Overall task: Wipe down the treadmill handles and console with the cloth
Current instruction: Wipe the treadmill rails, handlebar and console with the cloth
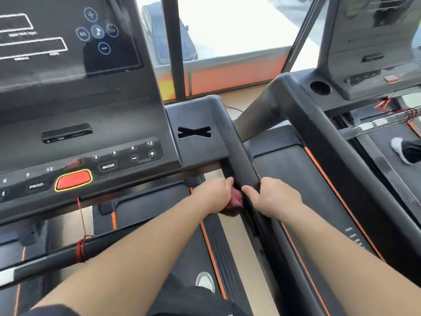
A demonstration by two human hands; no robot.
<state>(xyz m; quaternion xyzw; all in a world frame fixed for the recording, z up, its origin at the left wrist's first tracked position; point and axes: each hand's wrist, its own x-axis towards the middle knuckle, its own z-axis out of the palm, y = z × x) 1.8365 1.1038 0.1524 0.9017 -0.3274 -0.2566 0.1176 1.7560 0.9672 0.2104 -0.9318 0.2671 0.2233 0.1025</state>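
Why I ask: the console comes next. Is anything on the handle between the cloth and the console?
Nothing visible does. The left hand grips the cloth at the handle, the right hand grips the handle beside it, and the handle's stretch from there up to the console is bare.

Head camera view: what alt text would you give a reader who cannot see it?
The left hand holds a dark red cloth against a treadmill's right handle, which the right hand grips beside it. The console, with a red button, stands to the left.
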